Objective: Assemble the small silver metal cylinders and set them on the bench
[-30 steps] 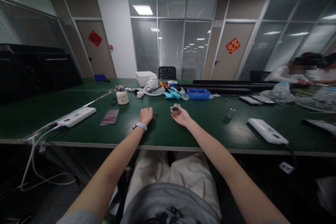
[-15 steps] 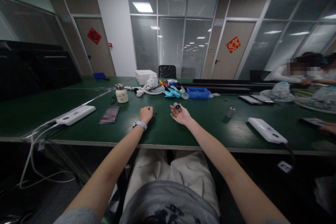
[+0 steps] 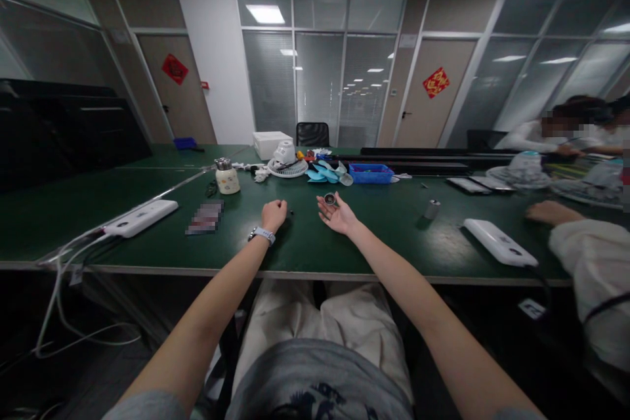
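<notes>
My right hand (image 3: 336, 213) lies palm up on the green table (image 3: 315, 236), fingertips pinching a small round metal ring part (image 3: 329, 199). My left hand (image 3: 273, 213), with a watch at the wrist, rests as a closed fist just left of it; what it holds, if anything, is hidden. A tiny dark piece (image 3: 292, 212) lies on the table between the two hands. A small metal cylinder (image 3: 432, 209) stands farther right.
Behind my hands are a white fan grille (image 3: 288, 169), light blue fan blades (image 3: 327, 174), a blue tray (image 3: 370, 174), a white box (image 3: 272, 143) and a cream flask (image 3: 227, 177). White power strips (image 3: 140, 217) (image 3: 499, 241) lie left and right. Another person's hand and sleeve (image 3: 585, 256) reach in at the right.
Another person's hand and white sleeve have come into view at the right edge of the table. My own hands have stayed almost still.
</notes>
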`<action>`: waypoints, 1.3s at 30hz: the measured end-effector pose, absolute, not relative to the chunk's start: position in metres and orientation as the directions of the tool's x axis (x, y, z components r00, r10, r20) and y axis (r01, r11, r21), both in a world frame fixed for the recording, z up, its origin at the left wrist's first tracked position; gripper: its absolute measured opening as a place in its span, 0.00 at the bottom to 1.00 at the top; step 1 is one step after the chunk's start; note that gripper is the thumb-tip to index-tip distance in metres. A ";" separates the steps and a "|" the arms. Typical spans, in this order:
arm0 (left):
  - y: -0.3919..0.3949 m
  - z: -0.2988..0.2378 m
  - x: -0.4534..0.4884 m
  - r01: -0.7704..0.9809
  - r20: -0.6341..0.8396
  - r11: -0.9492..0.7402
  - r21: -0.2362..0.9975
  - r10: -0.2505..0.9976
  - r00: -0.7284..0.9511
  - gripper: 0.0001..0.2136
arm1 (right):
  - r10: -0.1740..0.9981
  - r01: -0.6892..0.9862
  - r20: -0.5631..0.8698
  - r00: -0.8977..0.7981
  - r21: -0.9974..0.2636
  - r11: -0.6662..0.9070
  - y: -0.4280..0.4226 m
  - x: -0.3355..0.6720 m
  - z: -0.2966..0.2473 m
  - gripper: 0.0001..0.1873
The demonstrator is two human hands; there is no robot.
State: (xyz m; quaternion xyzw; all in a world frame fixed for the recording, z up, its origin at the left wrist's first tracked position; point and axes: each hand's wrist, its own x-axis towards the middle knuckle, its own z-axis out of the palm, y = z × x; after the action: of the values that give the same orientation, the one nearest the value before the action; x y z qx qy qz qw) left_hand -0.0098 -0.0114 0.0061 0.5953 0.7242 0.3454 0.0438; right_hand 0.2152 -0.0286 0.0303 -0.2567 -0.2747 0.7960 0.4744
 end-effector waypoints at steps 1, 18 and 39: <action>-0.012 0.006 -0.010 0.830 0.346 0.049 0.555 0.894 -0.284 0.19 | 0.898 -0.614 -0.150 -0.414 -0.682 -0.397 -0.029 0.215 0.030 0.19; -0.017 0.010 -0.008 0.841 0.346 0.033 0.541 0.902 -0.258 0.20 | 0.903 -0.625 -0.178 -0.390 -0.669 -0.402 -0.028 0.216 0.030 0.18; -0.014 0.008 -0.010 0.842 0.330 0.038 0.538 0.910 -0.252 0.19 | 0.903 -0.605 -0.230 -0.362 -0.680 -0.415 -0.032 0.215 0.034 0.16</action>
State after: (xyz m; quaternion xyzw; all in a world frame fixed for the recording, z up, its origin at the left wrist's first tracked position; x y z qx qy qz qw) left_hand -0.0101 -0.0140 0.0078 0.6095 0.7187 0.3308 0.0511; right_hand 0.2154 -0.0316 0.0343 -0.2984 -0.2501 0.7865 0.4794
